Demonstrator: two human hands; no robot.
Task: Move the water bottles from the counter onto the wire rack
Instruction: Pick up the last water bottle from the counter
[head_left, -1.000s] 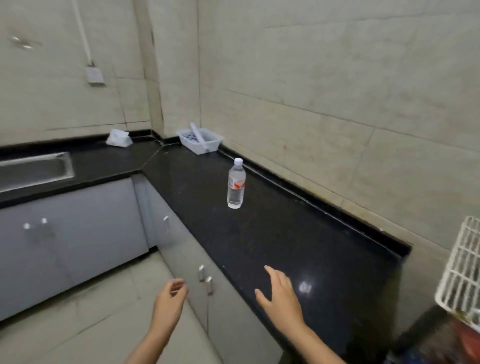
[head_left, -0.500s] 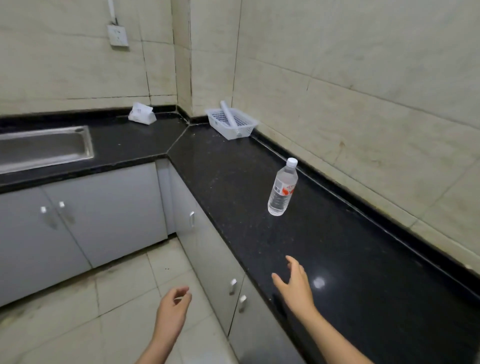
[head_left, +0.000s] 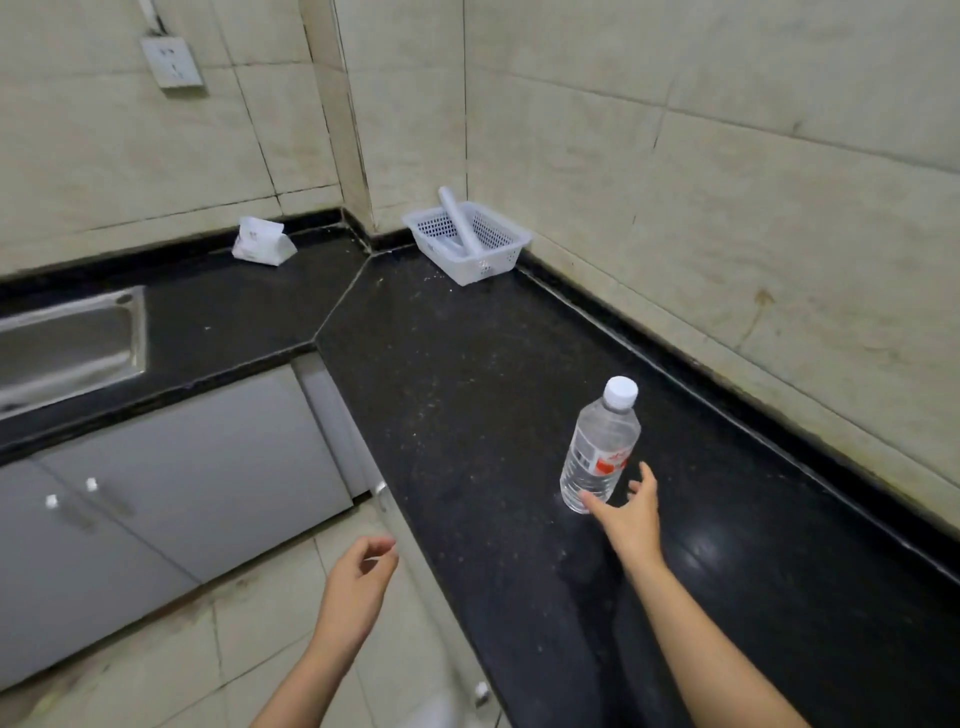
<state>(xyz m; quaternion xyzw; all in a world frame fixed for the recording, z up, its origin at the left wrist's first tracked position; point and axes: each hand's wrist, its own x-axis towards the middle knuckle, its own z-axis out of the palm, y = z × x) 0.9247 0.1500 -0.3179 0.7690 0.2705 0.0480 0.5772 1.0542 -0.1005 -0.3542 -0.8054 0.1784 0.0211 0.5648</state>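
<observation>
One clear water bottle (head_left: 600, 447) with a white cap and a red-and-white label stands upright on the black stone counter (head_left: 467, 374). My right hand (head_left: 628, 519) reaches over the counter, fingers spread, with thumb and fingertips right at the bottle's base and not closed around it. My left hand (head_left: 358, 582) hangs over the floor in front of the cabinets, fingers loosely curled and holding nothing. The wire rack is out of view.
A white plastic basket (head_left: 470, 241) with a tube in it sits in the counter's far corner. A white tissue pack (head_left: 260, 241) lies to its left, near a steel sink (head_left: 67, 343). Grey cabinet doors (head_left: 171, 478) run below the counter. Tiled walls close off the back and right.
The view has swung left and closer to the bottle, and the wire rack has left the frame. My right hand has reached forward from the counter edge to the bottle's base.
</observation>
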